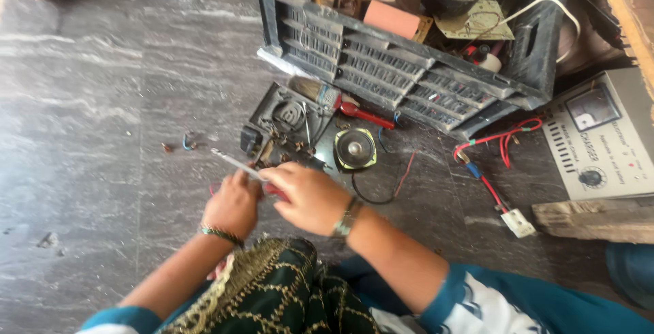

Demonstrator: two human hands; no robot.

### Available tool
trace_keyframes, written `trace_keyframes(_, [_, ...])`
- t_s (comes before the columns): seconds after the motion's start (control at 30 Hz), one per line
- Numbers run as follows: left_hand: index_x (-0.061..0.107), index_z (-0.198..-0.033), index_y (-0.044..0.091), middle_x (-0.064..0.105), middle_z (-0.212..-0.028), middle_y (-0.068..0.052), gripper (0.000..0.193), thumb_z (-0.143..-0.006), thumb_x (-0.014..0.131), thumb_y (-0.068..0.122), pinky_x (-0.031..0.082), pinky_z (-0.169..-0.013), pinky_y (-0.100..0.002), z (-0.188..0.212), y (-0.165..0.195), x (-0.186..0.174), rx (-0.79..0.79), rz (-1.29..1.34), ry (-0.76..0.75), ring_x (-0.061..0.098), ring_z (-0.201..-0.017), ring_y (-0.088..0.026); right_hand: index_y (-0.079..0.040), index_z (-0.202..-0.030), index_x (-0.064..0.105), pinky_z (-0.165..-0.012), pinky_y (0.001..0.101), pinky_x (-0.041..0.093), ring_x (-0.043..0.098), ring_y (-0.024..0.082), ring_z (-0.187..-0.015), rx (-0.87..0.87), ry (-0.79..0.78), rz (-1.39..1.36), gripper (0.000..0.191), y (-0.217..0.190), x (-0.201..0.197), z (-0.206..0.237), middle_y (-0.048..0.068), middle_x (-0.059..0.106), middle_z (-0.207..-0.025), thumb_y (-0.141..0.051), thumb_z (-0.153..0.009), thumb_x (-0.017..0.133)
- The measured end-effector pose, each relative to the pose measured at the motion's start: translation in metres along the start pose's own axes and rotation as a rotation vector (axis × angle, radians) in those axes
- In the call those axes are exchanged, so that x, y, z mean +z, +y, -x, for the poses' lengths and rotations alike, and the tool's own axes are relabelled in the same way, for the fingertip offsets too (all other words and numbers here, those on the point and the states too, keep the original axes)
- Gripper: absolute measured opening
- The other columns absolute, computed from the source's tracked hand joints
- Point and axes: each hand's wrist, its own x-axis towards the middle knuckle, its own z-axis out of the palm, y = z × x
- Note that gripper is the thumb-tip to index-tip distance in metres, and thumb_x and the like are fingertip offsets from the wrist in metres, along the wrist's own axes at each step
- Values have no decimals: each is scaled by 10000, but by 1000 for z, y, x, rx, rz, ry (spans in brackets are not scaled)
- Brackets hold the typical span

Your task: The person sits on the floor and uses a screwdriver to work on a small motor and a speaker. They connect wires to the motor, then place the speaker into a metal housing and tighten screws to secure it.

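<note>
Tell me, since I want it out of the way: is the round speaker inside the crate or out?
Out: the speaker lies on the floor before the crate.

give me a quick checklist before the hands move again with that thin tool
1. Left hand grips the thin tool: ok.
2. Right hand on a red part: ok, though what the part is: cannot tell.
3. Tool tip clear of loose bits on the floor: ok.
4. Speaker within reach, apart from both hands: ok.
5. Red wires by the meter box live or not: cannot tell.
6. Crate lying steady: cannot tell.
</note>
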Motion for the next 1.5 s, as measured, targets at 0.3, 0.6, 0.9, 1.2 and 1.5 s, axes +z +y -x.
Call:
trace_keyframes(0.3, [691, -939, 93, 400, -1579, -71, 153, -827, 588, 93, 523, -982, -408, 7, 7, -2, 158, -21, 5, 538, -1258, -264, -47, -1241, 612, -788, 378, 588, 748, 296, -909, 199, 186, -122, 481, 15, 21, -22, 156, 756, -1045, -225, -827, 779])
trace_keyframes(0.6, [669, -1023, 62, 277, -1645, -15, 190, -872, 562, 105, 535, -917, -427, -3, 20, -5, 255, -205, -139, 515, -1279, -226, -79, -1303, 604, -815, 372, 571, 726, 285, -977, 419, 318, -16, 543, 29, -25, 62, 125, 733, -1089, -148, -792, 777])
trace_keyframes(0.9, [675, -980, 79, 244, -1663, 17, 137, -889, 577, 103, 547, -926, -417, -10, 30, -8, 179, -179, -213, 559, -1230, -236, -165, -1118, 745, -820, 400, 568, 703, 279, -985, 212, 144, 281, 325, 29, -66, 68, 11, 745, -1111, -105, -802, 701])
trace_keyframes(1.2, [681, -1009, 88, 161, -1687, 68, 134, -934, 576, 124, 537, -966, -412, -11, 35, -13, 83, -153, -323, 602, -1171, -214, -176, -1090, 768, -779, 386, 577, 711, 247, -948, 291, 140, 266, 328, 24, -66, 66, -17, 757, -1096, -107, -774, 712])
trace_keyframes(1.5, [699, -1011, 102, 139, -1703, 68, 168, -913, 565, 77, 524, -1004, -389, -10, 37, -18, 91, -158, -323, 608, -1173, -208, -170, -1086, 771, -786, 384, 576, 711, 244, -941, 242, 162, 285, 333, 17, -64, 64, -14, 753, -1111, -102, -767, 703])
